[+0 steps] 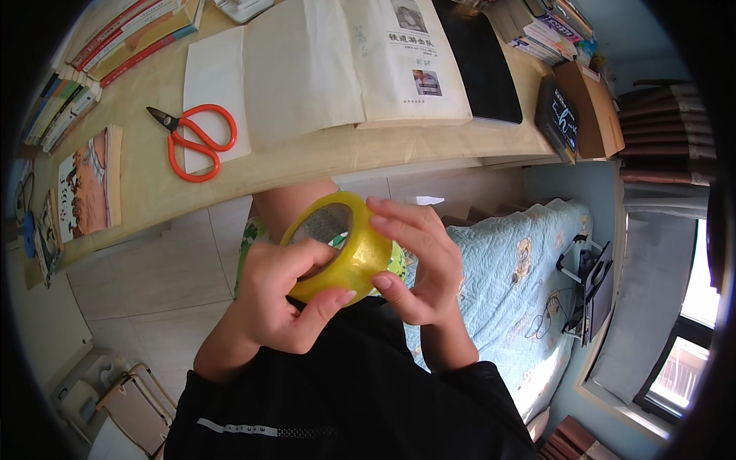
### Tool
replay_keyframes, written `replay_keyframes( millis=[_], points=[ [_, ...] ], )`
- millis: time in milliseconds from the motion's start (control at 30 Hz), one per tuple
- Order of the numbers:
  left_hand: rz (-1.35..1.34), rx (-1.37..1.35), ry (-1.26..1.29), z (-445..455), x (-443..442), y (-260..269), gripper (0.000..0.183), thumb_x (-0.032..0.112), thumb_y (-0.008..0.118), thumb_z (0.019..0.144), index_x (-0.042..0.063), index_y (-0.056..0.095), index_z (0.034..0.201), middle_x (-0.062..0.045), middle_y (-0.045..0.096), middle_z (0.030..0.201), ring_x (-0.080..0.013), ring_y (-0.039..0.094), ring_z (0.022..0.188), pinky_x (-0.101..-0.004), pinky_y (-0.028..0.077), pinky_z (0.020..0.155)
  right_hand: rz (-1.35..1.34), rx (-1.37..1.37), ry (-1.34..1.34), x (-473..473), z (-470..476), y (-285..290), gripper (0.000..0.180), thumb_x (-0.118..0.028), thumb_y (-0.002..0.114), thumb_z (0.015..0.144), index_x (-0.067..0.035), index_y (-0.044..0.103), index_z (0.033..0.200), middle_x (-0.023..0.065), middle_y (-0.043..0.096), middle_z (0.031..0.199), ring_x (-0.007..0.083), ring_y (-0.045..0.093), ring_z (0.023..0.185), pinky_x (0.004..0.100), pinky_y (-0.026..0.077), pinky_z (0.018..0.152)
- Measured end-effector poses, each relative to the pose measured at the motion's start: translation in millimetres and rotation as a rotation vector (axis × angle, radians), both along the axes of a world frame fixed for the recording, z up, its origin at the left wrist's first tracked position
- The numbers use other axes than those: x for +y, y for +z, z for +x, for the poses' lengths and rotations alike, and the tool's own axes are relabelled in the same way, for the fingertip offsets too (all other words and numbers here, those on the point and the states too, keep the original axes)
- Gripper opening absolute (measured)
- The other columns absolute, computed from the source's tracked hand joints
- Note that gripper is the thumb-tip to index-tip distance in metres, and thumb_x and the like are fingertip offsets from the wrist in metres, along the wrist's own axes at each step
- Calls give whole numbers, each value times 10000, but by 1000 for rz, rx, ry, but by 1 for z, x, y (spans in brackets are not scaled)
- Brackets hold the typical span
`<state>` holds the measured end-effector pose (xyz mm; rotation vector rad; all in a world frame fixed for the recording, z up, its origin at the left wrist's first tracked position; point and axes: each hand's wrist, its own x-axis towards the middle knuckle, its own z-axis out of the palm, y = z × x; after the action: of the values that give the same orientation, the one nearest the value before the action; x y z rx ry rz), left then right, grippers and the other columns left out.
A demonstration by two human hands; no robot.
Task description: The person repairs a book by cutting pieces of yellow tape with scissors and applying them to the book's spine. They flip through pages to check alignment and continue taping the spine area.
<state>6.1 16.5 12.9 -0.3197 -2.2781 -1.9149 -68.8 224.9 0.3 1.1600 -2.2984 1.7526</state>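
A wide roll of yellowish clear packing tape (368, 253) is held in front of my body, off the desk's near edge. My left hand (287, 293) grips it, with fingers inside the cardboard core and the thumb on the outer face. On the roll's right side, the fingertips and thumb of my right hand (422, 261) touch or nearly touch the tape surface, spread apart. Whether a tape end is lifted I cannot tell. On the desk lie red-handled scissors (198, 141), partly over a white page flap of an open old book (305, 75).
Along the wooden desk (299, 158) are stacked books (138, 40), a paperback (92, 184), a black tablet-like slab (483, 63), a dark box (556, 118) and a cardboard box (589, 112). A bed with a blue quilt (506, 270) stands right; a folding chair (138, 408) is lower left.
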Motion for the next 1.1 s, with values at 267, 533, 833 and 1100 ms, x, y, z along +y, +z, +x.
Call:
replay_keyframes(
  millis=[267,533,833,1100],
  points=[
    [219,38,-180,1,-4,-4,344,275,596,921,-52,628,1023,-141,666,814,-240,655,696,-318,489,654,-668,-1044,356,-12,-8,-40,889,-716,277,1001,57,549,1343,230,551,1394,336,522,1291,455,392,1102],
    [424,-254,-315,0,10,-23,487,422,458,971,-37,617,1015,-86,671,844,-162,609,758,-269,445,713,-705,-985,238,-18,1,-44,765,-568,155,1076,-12,587,778,135,589,746,274,549,738,397,457,759],
    [383,-201,-272,-6,23,-21,500,419,444,977,-58,589,1019,-166,713,818,-223,701,726,-317,557,676,-718,-1022,273,-17,-11,-58,767,-570,189,1069,-13,597,735,150,621,748,278,597,750,377,476,748],
    [403,-201,-372,-7,18,-29,490,339,491,946,-112,556,1128,-192,717,914,-239,731,790,-326,580,740,-844,-1159,294,-24,-11,-72,755,-578,196,1060,-35,546,669,147,586,690,308,580,729,396,473,729]
  ],
)
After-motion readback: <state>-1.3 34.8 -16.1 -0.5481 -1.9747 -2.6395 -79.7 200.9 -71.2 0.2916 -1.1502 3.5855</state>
